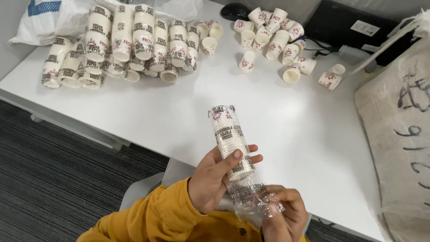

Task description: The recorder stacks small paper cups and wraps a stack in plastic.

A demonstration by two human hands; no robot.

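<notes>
Head view, one frame: left hand [215, 177], fingers wrapped around a sleeve of stacked paper cups [230, 141], the stack held tilted above the near edge of the desk [156, 116]; right hand [282, 210], fingers pinched on the loose clear plastic wrap [253, 197] bunched at the sleeve's lower end; mustard-yellow sleeve [152, 219] on the left arm, at the bottom of the frame. Desk, white; at its far left, a heap of wrapped cup sleeves [125, 45] lying side by side and partly on top of one another; behind the heap, a white plastic bag [58, 18] with a blue patch. Far centre and right of the desk: loose paper cups [277, 40], scattered, some upright, some on their sides, well apart from the held sleeve. Right edge: a large woven sack [398, 134] with dark handwriting. Floor: dark carpet [58, 179], left of the desk.
</notes>
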